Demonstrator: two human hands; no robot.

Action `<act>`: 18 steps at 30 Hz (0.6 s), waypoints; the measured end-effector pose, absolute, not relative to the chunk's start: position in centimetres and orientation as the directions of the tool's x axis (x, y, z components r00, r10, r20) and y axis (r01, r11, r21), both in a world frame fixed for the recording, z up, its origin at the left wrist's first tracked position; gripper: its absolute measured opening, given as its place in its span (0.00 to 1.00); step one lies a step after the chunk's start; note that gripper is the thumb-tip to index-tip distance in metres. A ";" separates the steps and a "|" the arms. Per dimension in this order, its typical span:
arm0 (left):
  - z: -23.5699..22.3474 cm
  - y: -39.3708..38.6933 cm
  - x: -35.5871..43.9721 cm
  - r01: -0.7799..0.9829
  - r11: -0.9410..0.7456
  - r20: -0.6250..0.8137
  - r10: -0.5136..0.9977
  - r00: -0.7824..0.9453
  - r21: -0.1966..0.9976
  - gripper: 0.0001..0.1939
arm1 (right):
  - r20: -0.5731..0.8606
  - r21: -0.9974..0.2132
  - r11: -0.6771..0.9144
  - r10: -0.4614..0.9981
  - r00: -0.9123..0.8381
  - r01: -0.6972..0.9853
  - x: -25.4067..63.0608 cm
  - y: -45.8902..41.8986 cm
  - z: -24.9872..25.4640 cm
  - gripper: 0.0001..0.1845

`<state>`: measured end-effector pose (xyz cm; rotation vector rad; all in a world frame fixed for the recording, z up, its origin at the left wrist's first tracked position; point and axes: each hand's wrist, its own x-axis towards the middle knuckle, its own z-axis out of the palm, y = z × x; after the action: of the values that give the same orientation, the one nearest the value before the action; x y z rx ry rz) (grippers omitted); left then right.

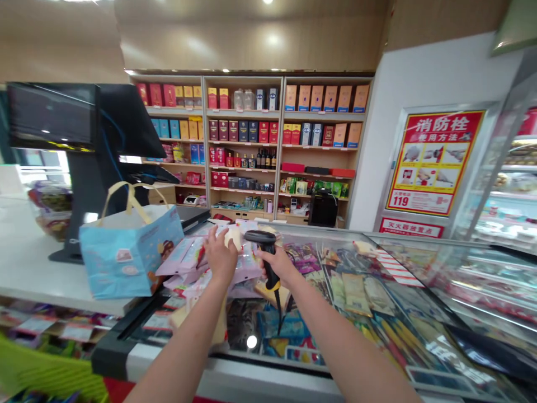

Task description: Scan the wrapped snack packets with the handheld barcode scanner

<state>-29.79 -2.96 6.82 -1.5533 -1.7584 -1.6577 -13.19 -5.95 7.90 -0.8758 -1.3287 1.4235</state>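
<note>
My right hand (280, 264) is wrapped round the handle of a black and yellow barcode scanner (263, 246), whose head points at a small pale packet (233, 237). My left hand (220, 253) grips that packet from the left and holds it up above a heap of pink and white snack packets (184, 258) lying on the glass counter (377, 313). The scanner's cable hangs down below my right hand.
A light blue gift bag (126, 252) with cream handles stands at the left on the white counter (25, 263). Behind it is a black register screen (52, 116) on a stand. Wall shelves (251, 140) with boxed goods fill the back. A red fire poster (434, 162) hangs at the right.
</note>
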 end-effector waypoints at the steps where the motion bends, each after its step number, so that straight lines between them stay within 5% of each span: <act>1: 7.0 -2.8 -29.0 0.799 -0.254 0.785 0.490 -0.379 0.544 0.17 | 0.112 -0.981 0.067 0.962 -0.250 -0.181 -12.1 -5.9 7.9 0.20; 11: 4.8 0.0 -14.8 0.719 -0.484 0.785 0.604 -0.139 0.499 0.15 | 0.067 -0.988 0.087 0.986 0.151 -0.129 3.3 -6.7 4.9 0.18; 18: 1.5 2.9 -1.1 0.617 -0.557 0.571 0.796 0.203 0.556 0.17 | 0.079 -0.972 0.153 0.927 0.366 -0.179 11.5 -6.7 2.6 0.20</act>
<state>-1.14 2.95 1.50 -2.5877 -1.5466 -1.4564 11.48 -6.70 2.58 -1.1265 -0.8509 0.9485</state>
